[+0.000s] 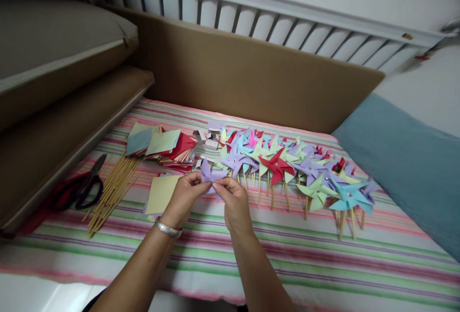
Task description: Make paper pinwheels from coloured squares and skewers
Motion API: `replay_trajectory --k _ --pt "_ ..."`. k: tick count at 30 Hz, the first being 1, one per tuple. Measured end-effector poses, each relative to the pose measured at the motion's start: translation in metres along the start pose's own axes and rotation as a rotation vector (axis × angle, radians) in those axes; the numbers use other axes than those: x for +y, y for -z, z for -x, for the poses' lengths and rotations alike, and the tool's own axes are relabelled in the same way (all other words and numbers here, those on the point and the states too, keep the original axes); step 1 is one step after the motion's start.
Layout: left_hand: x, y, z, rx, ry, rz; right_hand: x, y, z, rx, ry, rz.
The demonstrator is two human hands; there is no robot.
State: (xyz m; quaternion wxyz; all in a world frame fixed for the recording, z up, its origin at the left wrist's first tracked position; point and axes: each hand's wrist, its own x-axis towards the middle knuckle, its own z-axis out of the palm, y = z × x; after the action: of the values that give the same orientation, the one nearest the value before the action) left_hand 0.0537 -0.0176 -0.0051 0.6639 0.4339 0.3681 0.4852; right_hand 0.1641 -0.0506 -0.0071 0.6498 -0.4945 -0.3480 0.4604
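Observation:
Between my two hands is a purple paper pinwheel [212, 174], its blades folded toward the middle. My left hand [187, 194], with a silver bangle on the wrist, pinches its left side. My right hand [233, 199] pinches it from the right, and the thumbs nearly meet at its centre. Whether a pin sits there is hidden by my fingers. Just left of my left hand lies a small stack of square paper sheets [161, 194], pale yellow on top. Finished pinwheels on sticks [276, 166], in red, purple, green and blue, lie beyond my right hand.
Black-handled scissors [84, 187] and a bundle of thin wooden sticks [113, 194] lie at the left. Behind them are piles of coloured paper [179, 149] and small open boxes [208, 142]. Cushions [72, 86] rise at the left; a brown board [244, 72] stands behind the striped cloth [287, 249].

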Motion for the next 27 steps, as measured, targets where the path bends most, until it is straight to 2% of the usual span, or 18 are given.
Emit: replay_trajectory --k 13,19,27 --pt "0.0004 -0.0015 -0.0008 0.01 0.001 0.015 -0.0006 0.0015 -0.0016 -0.024 -0.014 -0.024" --pt "0.0028 -0.0038 -0.0002 0.022 -0.017 -0.025 0.0016 0.0022 -0.0021 0.014 -0.008 -0.044" --pt "0.0009 0.0035 -0.0019 -0.086 0.014 -0.027 0.0046 0.005 -0.0035 0.017 0.01 -0.039"
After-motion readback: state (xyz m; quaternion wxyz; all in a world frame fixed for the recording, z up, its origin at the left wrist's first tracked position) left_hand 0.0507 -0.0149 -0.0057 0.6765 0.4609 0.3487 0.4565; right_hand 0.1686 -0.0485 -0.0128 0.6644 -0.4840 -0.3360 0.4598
